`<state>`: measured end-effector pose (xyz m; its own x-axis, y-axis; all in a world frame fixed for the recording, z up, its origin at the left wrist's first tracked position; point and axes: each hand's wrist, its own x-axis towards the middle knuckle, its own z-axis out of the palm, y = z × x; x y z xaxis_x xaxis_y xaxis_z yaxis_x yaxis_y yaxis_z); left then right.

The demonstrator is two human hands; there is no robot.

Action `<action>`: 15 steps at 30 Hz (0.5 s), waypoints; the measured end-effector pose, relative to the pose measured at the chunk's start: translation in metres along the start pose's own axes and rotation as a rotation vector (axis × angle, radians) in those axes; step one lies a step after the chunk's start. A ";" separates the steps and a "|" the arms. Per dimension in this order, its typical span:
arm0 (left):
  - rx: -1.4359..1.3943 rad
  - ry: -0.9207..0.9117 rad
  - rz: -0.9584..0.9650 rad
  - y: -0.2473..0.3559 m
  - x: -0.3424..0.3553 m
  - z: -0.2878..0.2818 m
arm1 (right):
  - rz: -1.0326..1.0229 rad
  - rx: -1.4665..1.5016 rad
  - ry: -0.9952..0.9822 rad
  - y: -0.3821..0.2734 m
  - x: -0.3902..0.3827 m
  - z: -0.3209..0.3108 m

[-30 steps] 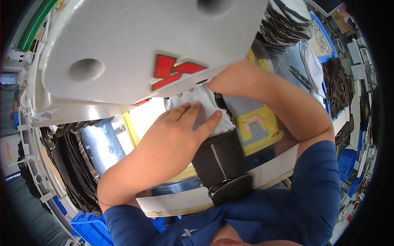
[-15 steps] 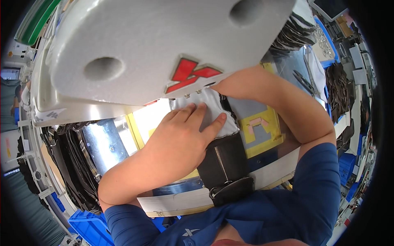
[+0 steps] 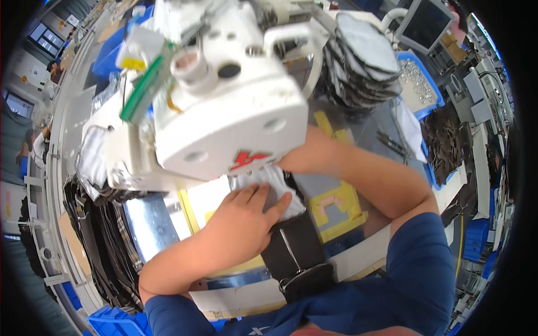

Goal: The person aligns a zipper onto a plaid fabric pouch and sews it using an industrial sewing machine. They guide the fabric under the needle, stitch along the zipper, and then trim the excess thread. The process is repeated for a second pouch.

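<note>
Fabric with a silvery-white face [image 3: 276,182] lies on the bench [image 3: 361,130] by the lower front of a white machine head [image 3: 235,134], a black zippered piece [image 3: 308,235] at its near end. The left hand [image 3: 240,219] rests on it, fingers spread; the right hand [image 3: 302,157] is at its far right edge, fingertips hidden, so whether they pinch cannot be told.

**Red Emblem Fronts White Machine; No Wording Legible**

An angular red emblem [image 3: 249,161] stands on the rounded face of a white machine head [image 3: 224,134]. A small pale logo [image 3: 258,331], close to the picture's lower edge, marks the chest of a navy shirt [image 3: 364,291]. A faint dark mark [image 3: 216,315] on the long white strip [image 3: 246,301] beside the shirt is too small to read.
</note>
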<state>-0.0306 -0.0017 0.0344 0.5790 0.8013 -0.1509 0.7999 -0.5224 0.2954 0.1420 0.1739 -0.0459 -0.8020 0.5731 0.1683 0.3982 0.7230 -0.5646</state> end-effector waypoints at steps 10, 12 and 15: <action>0.031 0.040 0.037 0.001 0.002 0.004 | 0.071 0.003 -0.028 0.007 -0.002 -0.009; 0.038 0.043 0.041 0.001 0.004 0.004 | 0.109 -0.030 -0.082 0.002 -0.002 -0.018; 0.030 0.052 0.064 0.002 0.005 0.006 | 0.181 -0.096 -0.185 -0.006 -0.002 -0.035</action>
<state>-0.0256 -0.0005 0.0283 0.6205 0.7798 -0.0828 0.7665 -0.5808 0.2741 0.1568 0.1815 -0.0144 -0.7777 0.6230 -0.0836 0.5761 0.6532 -0.4914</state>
